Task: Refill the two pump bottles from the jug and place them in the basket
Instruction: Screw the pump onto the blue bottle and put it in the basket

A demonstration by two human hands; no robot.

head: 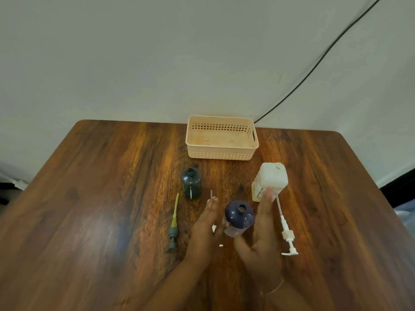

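Wooden table (pixel 101 198): blue bottle (pixel 239 215) upright, uncapped, between left hand (pixel 205 225) and right hand (pixel 261 234), both with fingers straight (contact blurred, cannot tell). Green bottle (pixel 191 184) uncapped, far-left of it. Jug (pixel 270 180) right, near basket (pixel 222 151). Grey pump (pixel 173 230), white pump (pixel 286 234) lie flat.

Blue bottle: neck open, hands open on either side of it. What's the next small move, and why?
Probably the right hand should grip the jug, which sits just past its fingertips, ready to pour. The blue bottle stands uncapped between it and the left hand, both open. The white pump lies loose nearby, and the basket holds nothing yet.
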